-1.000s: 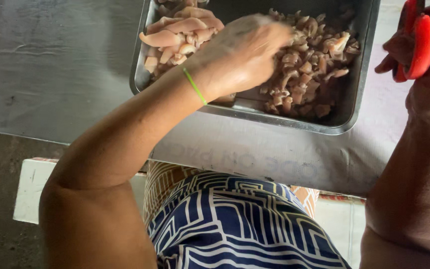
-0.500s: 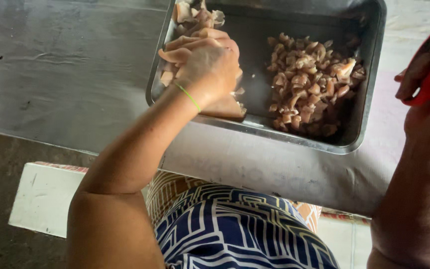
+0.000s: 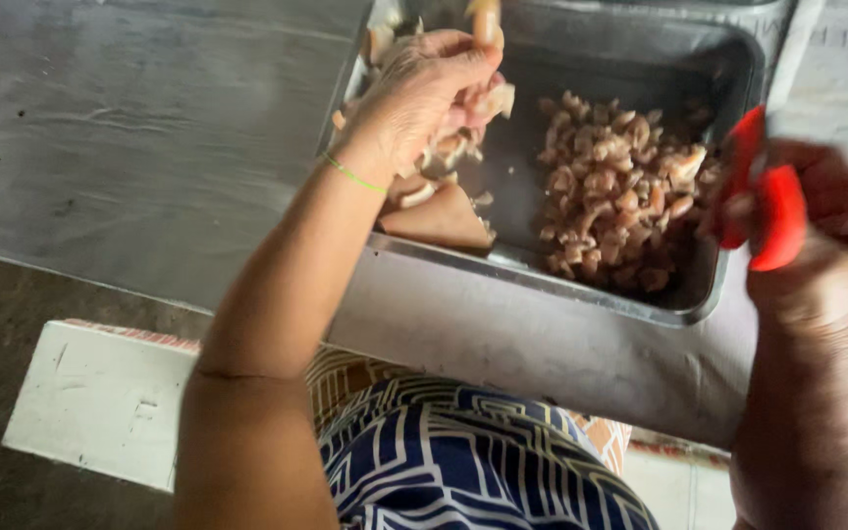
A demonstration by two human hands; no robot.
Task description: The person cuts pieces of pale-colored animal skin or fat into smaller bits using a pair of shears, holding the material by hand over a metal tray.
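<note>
Nearest the body, at the grey metal table's (image 3: 149, 167) front edge, the right hand (image 3: 817, 245) was curled around red plastic scissor handles (image 3: 768, 201); its blades were hidden. Farther in, the rectangular steel tray (image 3: 542, 270) held chopped brownish meat pieces (image 3: 620, 196) along its right side. Over its left side, the left hand's (image 3: 424, 98) fingers pinched a pale meat strip (image 3: 488, 98). That slippery strip looked liable to drop outside the tray if the pinch loosened.
</note>
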